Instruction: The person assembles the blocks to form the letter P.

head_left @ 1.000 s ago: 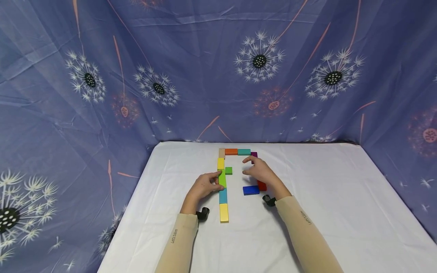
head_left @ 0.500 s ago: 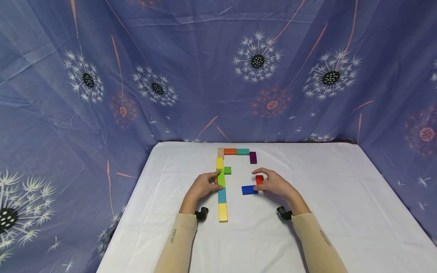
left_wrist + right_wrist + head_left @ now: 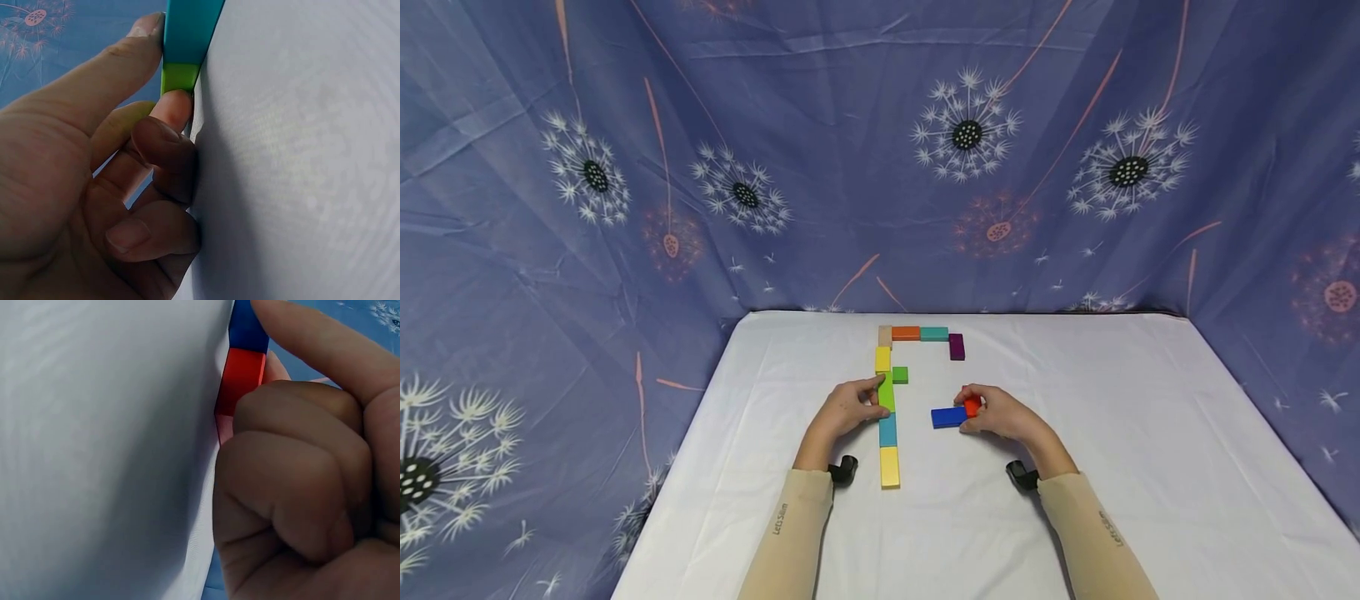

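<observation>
My left hand (image 3: pixel 848 408) lies beside a column of flat wooden blocks. Its thumb and index finger hold the lime green block (image 3: pixel 887 393), thumb at the near end, index at the far end. A teal-blue block (image 3: pixel 888 430) adjoins it, then a pale yellow one (image 3: pixel 890 468). On the right, my right hand (image 3: pixel 1003 414) pinches the right end of the blue block (image 3: pixel 948 417), thumb on its near side, index on its far side. The red block (image 3: pixel 973 405) touches that end, partly covered by the fingers; the right wrist view shows red (image 3: pixel 241 380) against blue (image 3: pixel 249 326).
Beyond the lime block are a yellow block (image 3: pixel 882 359) and a beige one (image 3: pixel 885 337). An orange (image 3: pixel 906 333) and a turquoise block (image 3: pixel 935 334) run right to a purple one (image 3: pixel 957 347). A small green block (image 3: pixel 900 375) sits inside. A patterned curtain (image 3: pixel 820 167) surrounds the white table (image 3: pixel 1112 433).
My right hand has come from near the purple block toward me, down to the red and blue blocks, and its fingers have closed in there. My left hand stays put.
</observation>
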`<state>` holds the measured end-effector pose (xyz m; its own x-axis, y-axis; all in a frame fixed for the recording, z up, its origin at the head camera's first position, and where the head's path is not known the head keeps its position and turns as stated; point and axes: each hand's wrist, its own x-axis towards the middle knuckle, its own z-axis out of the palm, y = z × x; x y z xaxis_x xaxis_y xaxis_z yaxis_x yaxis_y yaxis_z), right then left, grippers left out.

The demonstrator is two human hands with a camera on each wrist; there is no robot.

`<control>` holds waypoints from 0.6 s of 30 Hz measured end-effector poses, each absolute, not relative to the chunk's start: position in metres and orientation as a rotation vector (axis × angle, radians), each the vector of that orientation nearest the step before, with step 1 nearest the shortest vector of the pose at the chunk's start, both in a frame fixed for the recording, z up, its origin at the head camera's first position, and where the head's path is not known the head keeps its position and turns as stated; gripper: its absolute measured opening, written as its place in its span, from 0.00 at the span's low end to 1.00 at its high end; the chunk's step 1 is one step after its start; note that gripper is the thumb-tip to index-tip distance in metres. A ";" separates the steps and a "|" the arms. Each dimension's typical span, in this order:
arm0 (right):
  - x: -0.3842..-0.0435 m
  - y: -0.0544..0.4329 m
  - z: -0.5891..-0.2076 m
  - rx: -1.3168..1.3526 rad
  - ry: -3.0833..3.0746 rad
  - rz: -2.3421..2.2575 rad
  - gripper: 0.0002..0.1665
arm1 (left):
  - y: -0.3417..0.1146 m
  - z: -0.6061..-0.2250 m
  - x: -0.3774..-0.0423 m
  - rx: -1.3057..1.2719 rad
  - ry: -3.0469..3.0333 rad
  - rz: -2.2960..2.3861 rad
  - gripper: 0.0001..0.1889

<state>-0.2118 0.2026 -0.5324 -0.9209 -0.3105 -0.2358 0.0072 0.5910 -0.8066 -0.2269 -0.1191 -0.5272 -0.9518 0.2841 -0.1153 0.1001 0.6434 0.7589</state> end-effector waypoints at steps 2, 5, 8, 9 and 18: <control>-0.212 0.202 -0.532 -0.233 2.476 -1.249 0.22 | -0.119 -0.527 -0.227 0.313 2.639 1.198 0.39; -0.211 0.201 -0.531 -0.220 2.479 -1.235 0.19 | -0.119 -0.526 -0.227 0.314 2.637 1.192 0.39; -0.210 0.200 -0.532 -0.220 2.489 -1.223 0.18 | -0.119 -0.526 -0.226 0.326 2.642 1.180 0.39; -0.210 0.200 -0.532 -0.224 2.492 -1.218 0.18 | -0.119 -0.525 -0.226 0.327 2.644 1.177 0.39; -0.212 0.200 -0.531 -0.284 2.525 -1.225 0.17 | -0.118 -0.527 -0.229 0.302 2.648 1.183 0.39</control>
<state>-0.2120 0.2000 -0.5314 -0.9290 -0.3131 -0.1973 -0.0388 0.6127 -0.7893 -0.2285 -0.1176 -0.5270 -0.9535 0.2766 -0.1200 0.0951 0.6535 0.7509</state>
